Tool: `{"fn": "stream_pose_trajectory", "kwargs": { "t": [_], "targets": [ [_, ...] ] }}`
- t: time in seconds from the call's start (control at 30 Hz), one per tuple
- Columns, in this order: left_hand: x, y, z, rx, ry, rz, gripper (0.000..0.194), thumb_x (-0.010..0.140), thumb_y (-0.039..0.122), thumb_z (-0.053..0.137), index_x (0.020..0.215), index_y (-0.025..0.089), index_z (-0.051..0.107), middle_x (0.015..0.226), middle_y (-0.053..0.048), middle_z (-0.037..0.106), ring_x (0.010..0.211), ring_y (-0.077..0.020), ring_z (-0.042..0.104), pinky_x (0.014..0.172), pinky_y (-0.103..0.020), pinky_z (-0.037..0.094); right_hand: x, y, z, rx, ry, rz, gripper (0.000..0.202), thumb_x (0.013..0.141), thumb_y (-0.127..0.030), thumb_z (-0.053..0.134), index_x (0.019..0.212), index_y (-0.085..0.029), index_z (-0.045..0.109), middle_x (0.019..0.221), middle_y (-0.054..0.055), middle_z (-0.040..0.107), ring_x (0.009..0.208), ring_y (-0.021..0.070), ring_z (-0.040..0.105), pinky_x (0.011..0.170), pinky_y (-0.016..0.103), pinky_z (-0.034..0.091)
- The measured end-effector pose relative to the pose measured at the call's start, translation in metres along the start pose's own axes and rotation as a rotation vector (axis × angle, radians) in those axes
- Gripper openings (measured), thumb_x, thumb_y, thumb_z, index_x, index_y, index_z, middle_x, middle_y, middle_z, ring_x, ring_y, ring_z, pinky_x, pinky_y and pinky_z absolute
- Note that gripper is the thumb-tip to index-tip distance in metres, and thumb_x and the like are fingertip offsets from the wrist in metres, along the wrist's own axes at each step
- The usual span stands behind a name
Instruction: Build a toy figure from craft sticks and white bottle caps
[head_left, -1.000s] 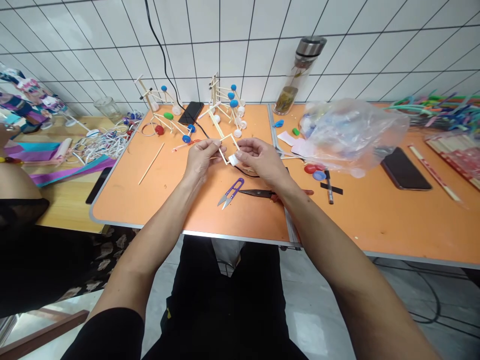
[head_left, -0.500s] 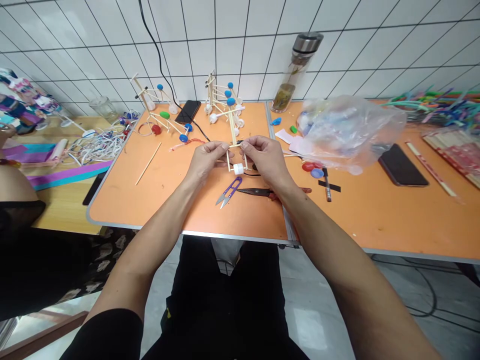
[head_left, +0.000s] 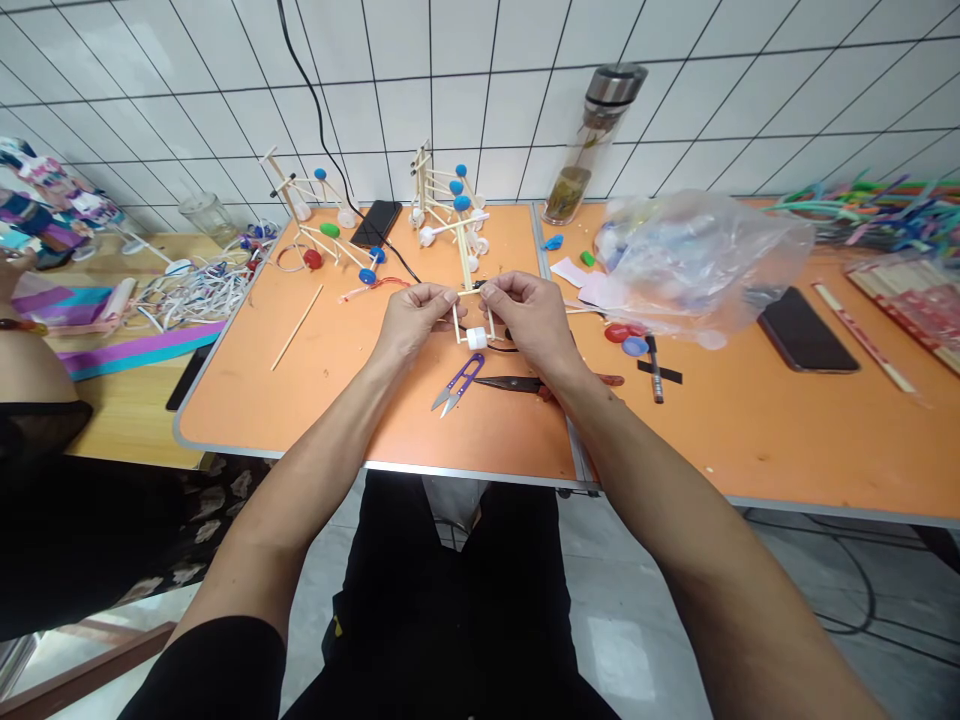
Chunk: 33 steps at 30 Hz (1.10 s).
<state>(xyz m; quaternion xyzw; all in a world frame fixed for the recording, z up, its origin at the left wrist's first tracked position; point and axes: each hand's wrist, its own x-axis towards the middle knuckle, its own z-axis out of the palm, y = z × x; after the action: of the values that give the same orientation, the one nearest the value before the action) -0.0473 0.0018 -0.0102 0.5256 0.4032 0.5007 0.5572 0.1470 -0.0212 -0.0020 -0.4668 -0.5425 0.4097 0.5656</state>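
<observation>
Between my two hands is a small frame of pale wooden sticks (head_left: 457, 322) with a white roller-like piece (head_left: 476, 338) at its near end. My left hand (head_left: 417, 318) pinches the frame's left side between thumb and fingers. On the other side, my right hand (head_left: 529, 312) pinches its right corner. Just below lie purple thread snips (head_left: 459, 384), blades towards me. Dark-jawed pliers (head_left: 511, 384) with red handles rest partly under my right wrist. Beyond my hands stands a larger stick model (head_left: 459, 205) with blue and white round pieces.
Another stick model (head_left: 330, 232) stands back left, near a phone (head_left: 376, 223) and a loose stick (head_left: 297, 327). To the right are a glass bottle (head_left: 574, 170), a plastic bag (head_left: 697, 260), a marker (head_left: 655, 370) and another phone (head_left: 808, 330). A person's arm (head_left: 34, 365) shows at far left.
My hands and the stick frame stay nearly in place. At far left, the other person's hand has shifted slightly.
</observation>
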Motion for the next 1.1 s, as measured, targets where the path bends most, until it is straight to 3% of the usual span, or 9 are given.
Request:
{"fn": "stream_pose_trajectory", "kwargs": {
  "t": [0.27,0.47,0.8,1.1],
  "targets": [
    [-0.0029,0.0077,0.0050,-0.023,0.028,-0.086,0.057,0.091,0.075,0.085,0.088,0.020,0.071,0.088,-0.008,0.085,0.078,-0.0177,0.082,0.071,-0.026,0.063,-0.0017,-0.0043,0.0000,0.018,0.036,0.022,0.023,0.092,-0.040,0.088,0.084,-0.023,0.074,0.078,0.001,0.075,0.065,0.0138,0.056,0.061,0.029,0.046],
    [-0.0030,0.0044,0.0037,-0.017,-0.017,-0.053,0.054,0.086,0.070,0.092,0.090,0.020,0.074,0.091,-0.007,0.086,0.076,-0.0169,0.080,0.072,-0.027,0.064,-0.0021,-0.0028,0.0000,0.011,0.017,0.007,0.028,0.093,-0.044,0.090,0.083,-0.022,0.075,0.080,0.001,0.075,0.069,0.0136,0.059,0.065,0.028,0.048],
    [-0.0028,0.0042,0.0000,-0.057,0.041,-0.044,0.042,0.084,0.054,0.097,0.086,0.019,0.072,0.084,-0.005,0.084,0.074,-0.0164,0.079,0.073,-0.027,0.064,0.0017,0.0048,-0.0028,0.062,0.008,0.032,0.056,0.094,-0.078,0.082,0.091,-0.023,0.081,0.089,0.003,0.078,0.074,0.0128,0.067,0.068,0.025,0.056],
    [-0.0009,0.0024,0.0007,-0.044,0.045,-0.031,0.039,0.085,0.051,0.096,0.085,0.020,0.073,0.083,-0.005,0.084,0.074,-0.0163,0.080,0.074,-0.028,0.064,-0.0020,-0.0019,-0.0010,0.008,-0.018,0.012,0.045,0.089,-0.065,0.092,0.082,-0.024,0.076,0.078,0.001,0.073,0.071,0.0156,0.061,0.069,0.031,0.055]
  ]
}}
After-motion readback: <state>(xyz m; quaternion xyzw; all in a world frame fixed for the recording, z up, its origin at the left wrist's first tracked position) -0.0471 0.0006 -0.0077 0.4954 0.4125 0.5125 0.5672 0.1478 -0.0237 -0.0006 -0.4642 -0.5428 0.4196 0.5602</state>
